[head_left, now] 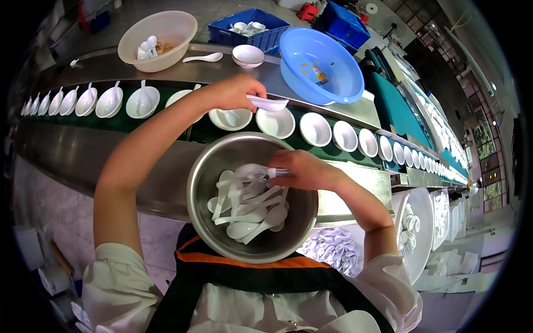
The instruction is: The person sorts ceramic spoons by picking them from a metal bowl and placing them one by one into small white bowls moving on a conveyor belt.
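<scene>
My left hand (239, 93) grips a white soup spoon (272, 103) by its handle, the spoon's head above the rim of a white bowl (275, 125) on the green conveyor belt (266, 134). Inside a stainless steel basin (200, 200), which rests against my front, loose white spoons (245, 212) lie in a heap. Over that heap my right hand (306, 168) holds a bunch of white spoons (252, 171) by the handles. Left of the held spoon, another bowl (230, 120) has a spoon in it; the bowl to its left is partly hidden by my forearm.
Beyond the belt stand a cream plastic basin (179, 37) with spoons, a single spoon (204, 58), a small bowl (248, 56) and a blue basin (349, 70). A blue crate (233, 38) holds dishes. Many spoons (333, 249) fill a container at lower right.
</scene>
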A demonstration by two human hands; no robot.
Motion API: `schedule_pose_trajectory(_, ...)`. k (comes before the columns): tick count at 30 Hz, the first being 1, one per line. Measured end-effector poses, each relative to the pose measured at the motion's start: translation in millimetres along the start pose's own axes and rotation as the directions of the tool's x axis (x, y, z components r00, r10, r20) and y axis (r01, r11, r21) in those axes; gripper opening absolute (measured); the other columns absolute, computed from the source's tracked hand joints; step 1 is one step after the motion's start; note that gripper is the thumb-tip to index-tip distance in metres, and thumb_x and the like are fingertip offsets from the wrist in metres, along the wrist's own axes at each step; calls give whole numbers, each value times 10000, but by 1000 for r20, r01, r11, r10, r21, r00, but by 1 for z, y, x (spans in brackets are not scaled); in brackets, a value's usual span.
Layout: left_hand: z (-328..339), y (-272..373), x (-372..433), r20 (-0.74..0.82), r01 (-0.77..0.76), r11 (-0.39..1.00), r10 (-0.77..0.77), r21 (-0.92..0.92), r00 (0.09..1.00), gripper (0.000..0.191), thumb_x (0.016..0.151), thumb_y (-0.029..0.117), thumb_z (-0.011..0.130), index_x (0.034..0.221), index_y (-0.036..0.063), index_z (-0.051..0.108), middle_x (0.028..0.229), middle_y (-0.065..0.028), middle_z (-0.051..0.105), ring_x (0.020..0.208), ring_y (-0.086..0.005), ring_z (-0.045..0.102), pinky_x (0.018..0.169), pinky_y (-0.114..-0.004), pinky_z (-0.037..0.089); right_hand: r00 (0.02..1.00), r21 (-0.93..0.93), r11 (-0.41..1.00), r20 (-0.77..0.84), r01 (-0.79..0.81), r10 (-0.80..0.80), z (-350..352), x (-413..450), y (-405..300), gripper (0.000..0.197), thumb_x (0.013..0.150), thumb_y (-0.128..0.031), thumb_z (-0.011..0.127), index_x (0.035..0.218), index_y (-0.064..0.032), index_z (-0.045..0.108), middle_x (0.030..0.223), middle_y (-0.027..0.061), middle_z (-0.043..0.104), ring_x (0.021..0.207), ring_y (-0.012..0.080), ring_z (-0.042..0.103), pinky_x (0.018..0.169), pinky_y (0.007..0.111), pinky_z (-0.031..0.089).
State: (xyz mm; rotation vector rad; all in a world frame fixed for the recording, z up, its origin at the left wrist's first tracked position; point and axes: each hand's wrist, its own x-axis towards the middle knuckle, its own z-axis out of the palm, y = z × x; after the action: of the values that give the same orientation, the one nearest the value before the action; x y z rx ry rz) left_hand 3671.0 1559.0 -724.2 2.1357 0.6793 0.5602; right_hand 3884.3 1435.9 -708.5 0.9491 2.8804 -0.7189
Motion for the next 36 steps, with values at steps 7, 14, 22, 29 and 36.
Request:
schedule_pose_trajectory(7,30,-57,39,-80,109,847,-79,520,994,190,626,-53,550,723,82,642,773,-68,622,781,-235,554,711,-328,400,891,234,930,-295,-283,345,-27,-27,19,172,804,-126,567,925,-8,598,582,44,556,520,78,531,494,238,421)
schedule_pose_trajectory(14,17,-77,36,-211,69,666,135,743,968,175,613,-42,563,669,115,617,758,-60,550,863,-229,494,788,-352,346,750,91,864,-457,-496,478,-62,-10,82,189,703,-153,576,821,-15,628,675,173,594,648,297,588,617,369,463)
schedule_pose_trajectory(22,-9,-72,23,-454,289,692,61,661,889,164,657,-32,526,769,80,570,853,-100,582,946,-276,511,830,-419,362,857,-220,863,-372,-455,357,-57,29,107,506,640,-88,588,1143,-108,531,740,149,614,686,299,596,663,372,474)
schedule_pose_trajectory(29,-7,-84,6,-563,235,962,-117,140,818,99,670,27,588,730,35,510,678,-81,594,604,-206,569,512,-327,428,755,-32,832,-443,-553,484,-80,38,100,405,617,-128,622,1010,-43,577,743,157,618,705,298,606,663,363,474)
schedule_pose_trajectory(36,44,-74,9,-431,227,959,-135,169,892,254,621,211,691,755,39,562,715,-106,602,657,-238,579,606,-337,459,669,169,809,-483,-562,565,-37,39,139,422,570,-182,725,915,14,581,792,183,618,735,335,600,674,373,481)
